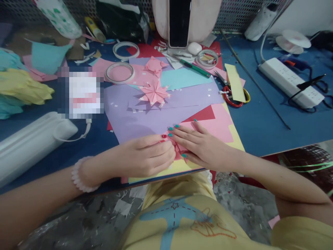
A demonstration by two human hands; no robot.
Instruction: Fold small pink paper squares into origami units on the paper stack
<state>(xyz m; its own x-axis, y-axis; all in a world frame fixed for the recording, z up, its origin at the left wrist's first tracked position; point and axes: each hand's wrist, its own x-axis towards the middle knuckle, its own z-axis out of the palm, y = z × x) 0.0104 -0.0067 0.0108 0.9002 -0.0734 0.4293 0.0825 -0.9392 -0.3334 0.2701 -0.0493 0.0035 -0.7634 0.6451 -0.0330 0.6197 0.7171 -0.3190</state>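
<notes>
A pink folded paper (pixel 179 152) is pinched in the narrow grip of the left hand (pixel 147 156) and pressed flat under the open right hand (pixel 201 146), on coloured sheets (pixel 145 121) at the near edge of the counter (pixel 260 125).

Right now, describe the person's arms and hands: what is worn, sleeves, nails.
Both forearms are bare. The left hand has a bracelet of pale pink beads at the wrist and one red-painted nail showing. The right hand has teal-painted nails on its fingers. A short yellow sleeve covers the right upper arm; no sleeve shows on the left. No rings or watch are visible.
</notes>
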